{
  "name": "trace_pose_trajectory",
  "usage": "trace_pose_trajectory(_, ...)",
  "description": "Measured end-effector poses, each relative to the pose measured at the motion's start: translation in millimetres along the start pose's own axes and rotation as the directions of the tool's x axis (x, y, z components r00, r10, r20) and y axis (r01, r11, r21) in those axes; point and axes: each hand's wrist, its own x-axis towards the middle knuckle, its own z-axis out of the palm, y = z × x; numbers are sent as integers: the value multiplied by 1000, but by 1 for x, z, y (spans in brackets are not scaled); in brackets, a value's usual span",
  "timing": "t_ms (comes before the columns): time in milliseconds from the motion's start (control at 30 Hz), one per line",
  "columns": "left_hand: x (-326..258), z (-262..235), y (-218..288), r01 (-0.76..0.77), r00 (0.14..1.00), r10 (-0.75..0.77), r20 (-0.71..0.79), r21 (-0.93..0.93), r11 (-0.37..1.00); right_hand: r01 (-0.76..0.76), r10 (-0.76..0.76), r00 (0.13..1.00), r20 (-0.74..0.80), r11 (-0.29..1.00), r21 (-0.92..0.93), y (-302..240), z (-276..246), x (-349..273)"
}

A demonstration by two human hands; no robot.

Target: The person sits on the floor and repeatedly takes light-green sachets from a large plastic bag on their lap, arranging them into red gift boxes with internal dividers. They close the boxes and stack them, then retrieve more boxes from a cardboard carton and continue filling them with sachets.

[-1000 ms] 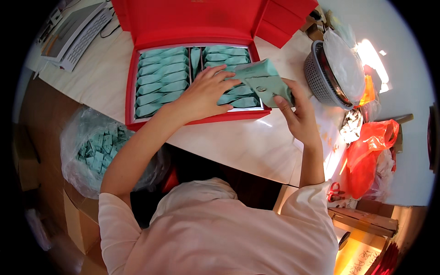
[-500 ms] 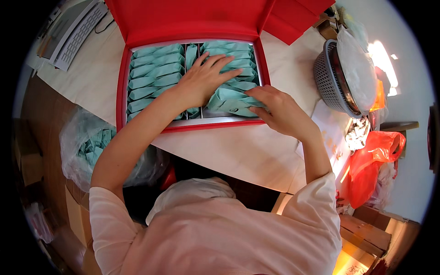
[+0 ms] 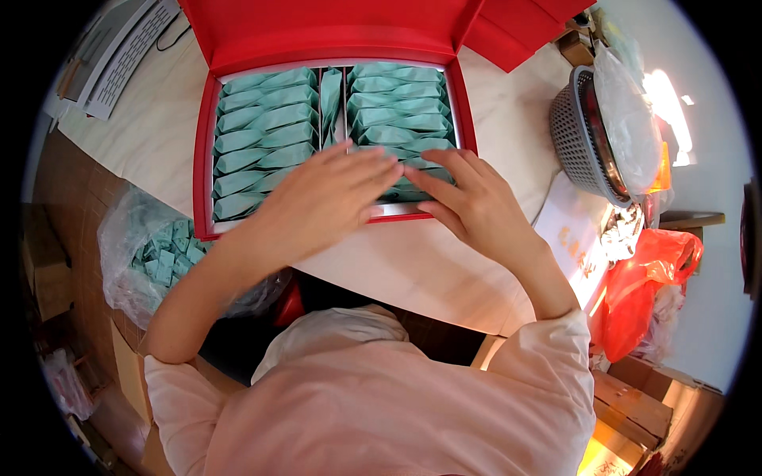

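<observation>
An open red gift box (image 3: 205, 178) holds rows of pale green paper packets (image 3: 270, 119), stacked in a left and a right column. A narrow middle slot between them has upright green packets (image 3: 330, 99). My left hand (image 3: 329, 198) is stretched over the front of the box, fingers extended and slightly blurred, near the right column's front. My right hand (image 3: 480, 198) reaches over the box's front right corner with its fingers apart, the tips at the front packets of that column. Both hands partly hide those packets, and their fingertips nearly meet.
A clear plastic bag (image 3: 127, 274) with loose green packets stands below the table's left edge. A grey basket (image 3: 567, 135) and a red plastic bag (image 3: 635, 293) are on the right. More red boxes (image 3: 520, 28) lie behind; a white appliance (image 3: 127, 67) sits far left.
The green packet my right hand gripped is let go into the right column's front. My left hand has drawn back toward me from the column's middle. The right fingers have moved inward.
</observation>
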Motion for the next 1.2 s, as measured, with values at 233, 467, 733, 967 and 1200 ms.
trace_pose_trajectory(233, -18, 9, 10, -35, 997, 29, 70, 81, 996, 43, -43, 999, -4, 997, -66, 11, 6, -38)
trace_pose_trajectory(467, -2, -12, -4, 71, 996, -55, 72, -245, 967, -78, 99, 990, 96, 975, -208, 9, -12, -29)
trace_pose_trajectory(733, 32, -8, -29, 179, 962, -182, -202, -33, 983, -74, 40, 986, -159, 974, -213, 17, 20, 13)
trace_pose_trajectory(967, 36, 15, -31, 264, 934, -247, -258, 34, 964, -131, 126, 989, -72, 989, -70, 31, 37, 8)
trace_pose_trajectory(1200, 30, 12, -30, 209, 951, -154, -268, 190, 959, -119, 109, 977, -181, 992, -46, 34, 38, 7)
